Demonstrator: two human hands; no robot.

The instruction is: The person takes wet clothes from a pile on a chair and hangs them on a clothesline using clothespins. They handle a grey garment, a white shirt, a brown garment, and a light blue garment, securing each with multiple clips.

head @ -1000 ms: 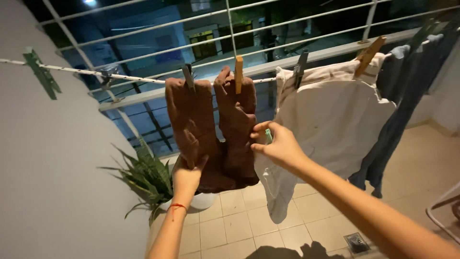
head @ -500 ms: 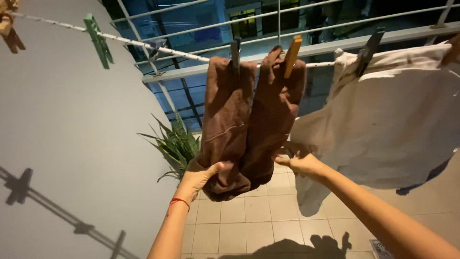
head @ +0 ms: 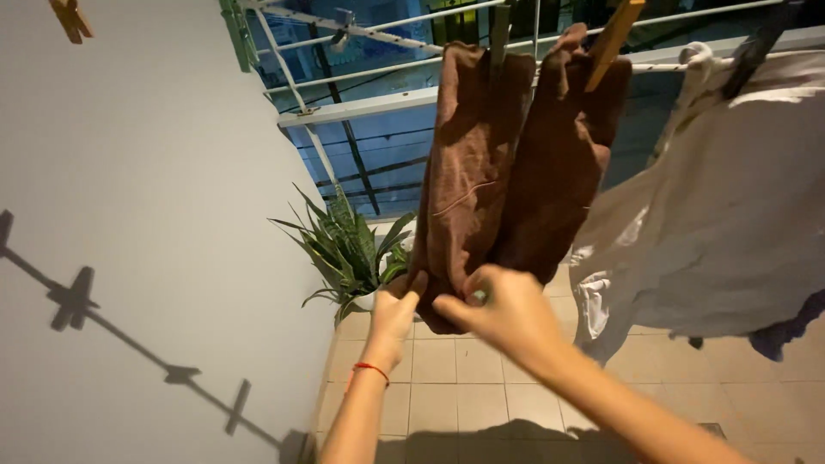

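Observation:
A brown cloth hangs folded over the clothesline. A grey peg and a yellow wooden peg hold it there. My left hand, with a red thread at the wrist, grips the cloth's lower edge from the left, thumb pressed on the fabric. My right hand is at the same lower edge, just right of the left hand. Its fingers are closed on a small green clothes peg, most of it hidden in the hand.
A white garment hangs right of the brown cloth, with a dark garment behind it. A potted spiky plant stands by the white wall. A metal railing runs behind the line. The floor is tiled.
My right hand has moved left from the white garment's edge to the bottom of the brown cloth, beside my left hand. The view has swung so the line sits higher and further right.

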